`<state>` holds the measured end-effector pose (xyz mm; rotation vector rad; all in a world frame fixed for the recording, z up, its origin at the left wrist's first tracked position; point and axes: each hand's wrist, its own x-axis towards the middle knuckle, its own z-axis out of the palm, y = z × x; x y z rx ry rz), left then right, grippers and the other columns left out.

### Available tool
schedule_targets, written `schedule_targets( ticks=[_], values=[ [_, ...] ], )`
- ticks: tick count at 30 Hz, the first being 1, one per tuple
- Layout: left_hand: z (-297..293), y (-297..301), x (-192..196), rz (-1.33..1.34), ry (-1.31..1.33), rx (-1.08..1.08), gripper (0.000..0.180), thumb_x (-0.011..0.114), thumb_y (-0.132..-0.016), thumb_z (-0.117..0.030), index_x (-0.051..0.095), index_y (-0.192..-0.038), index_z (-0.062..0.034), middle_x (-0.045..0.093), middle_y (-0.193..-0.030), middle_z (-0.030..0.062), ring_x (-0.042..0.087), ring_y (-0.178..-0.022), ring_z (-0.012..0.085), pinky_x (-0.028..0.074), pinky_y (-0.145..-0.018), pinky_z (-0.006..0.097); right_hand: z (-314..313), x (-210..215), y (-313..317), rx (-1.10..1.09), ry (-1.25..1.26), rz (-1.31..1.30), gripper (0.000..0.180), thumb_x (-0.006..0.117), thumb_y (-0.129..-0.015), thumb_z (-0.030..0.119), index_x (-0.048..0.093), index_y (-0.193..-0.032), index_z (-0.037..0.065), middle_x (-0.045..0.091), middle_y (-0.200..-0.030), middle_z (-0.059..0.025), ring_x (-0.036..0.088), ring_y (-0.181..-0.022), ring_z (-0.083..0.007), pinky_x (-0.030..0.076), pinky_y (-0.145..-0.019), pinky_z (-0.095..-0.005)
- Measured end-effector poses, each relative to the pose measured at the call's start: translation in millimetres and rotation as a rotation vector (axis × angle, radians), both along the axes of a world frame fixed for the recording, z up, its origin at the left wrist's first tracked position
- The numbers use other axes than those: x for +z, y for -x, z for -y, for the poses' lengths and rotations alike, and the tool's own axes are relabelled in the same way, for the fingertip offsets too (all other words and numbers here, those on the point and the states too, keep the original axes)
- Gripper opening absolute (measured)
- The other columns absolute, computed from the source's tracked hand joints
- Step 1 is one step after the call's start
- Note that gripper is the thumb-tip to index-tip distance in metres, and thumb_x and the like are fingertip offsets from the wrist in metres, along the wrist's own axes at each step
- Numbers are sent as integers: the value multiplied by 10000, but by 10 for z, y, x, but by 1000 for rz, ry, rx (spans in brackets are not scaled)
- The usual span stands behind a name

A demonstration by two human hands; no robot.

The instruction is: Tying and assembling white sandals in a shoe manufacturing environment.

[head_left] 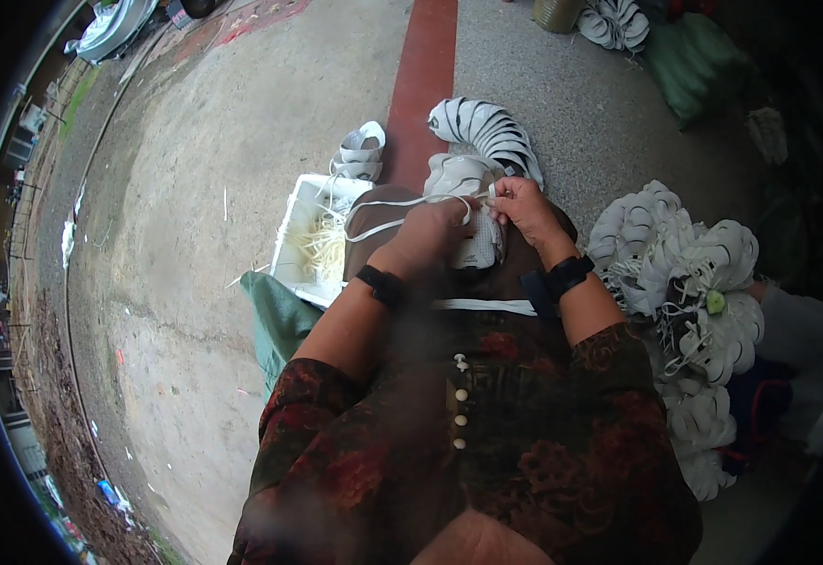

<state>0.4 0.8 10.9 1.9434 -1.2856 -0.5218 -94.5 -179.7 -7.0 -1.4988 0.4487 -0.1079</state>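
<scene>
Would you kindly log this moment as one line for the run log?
left hand: on white shoe, lace running from it | right hand: pinching lace end | white tray of laces left of lap

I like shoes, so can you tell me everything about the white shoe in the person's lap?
The white shoe rests on the person's lap, toe pointing away. It looks like soft mesh and smooth panels with a pale sole. Both hands touch it: the left hand covers its side, the right hand pinches a white lace at its top.
</scene>
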Motion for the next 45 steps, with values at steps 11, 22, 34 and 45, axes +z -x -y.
schedule_targets(
  ticks=[11, 22, 34, 45],
  values=[
    [-33, -32, -104, -123, 68, 23, 406, 667, -771, -83, 593, -1170, -114, 646, -891, 135, 612, -757, 201, 492, -726, 308, -77, -110, -150, -51, 769, 103, 178, 649, -701, 25, 486, -648, -21, 496, -599, -197, 530, -558, -324, 395, -523, -396],
    [-52, -44, -88, -205, 78, -4, 353, 657, -786, -49, 604, -1134, -72, 633, -907, 87, 558, -787, 114, 474, -748, 284, -219, 75, -203, 210, 1305, -27, 59, 597, -725, 13, 552, -763, 8, 602, -749, -198, 588, -714, -392, 451, -632, -454],
    [-181, -83, -238, -262, 81, 316, 196, 712, -767, -48, 583, -906, 2, 577, -663, 35, 533, -595, 80, 439, -536, 234, -213, -181, -144, -104, 1031, 87, 100, 634, -707, 98, 569, -703, 22, 584, -673, -180, 598, -689, -359, 471, -620, -434],
    [167, 232, -66, 214, 93, 106, 124, 571, -785, -153, 621, -831, -50, 611, -806, 150, 612, -769, 344, 489, -661, 424, -300, 136, 99, 251, 1180, -87, 146, 603, -727, 97, 593, -831, -6, 574, -939, -209, 558, -899, -365, 482, -763, -410]
  ],
)
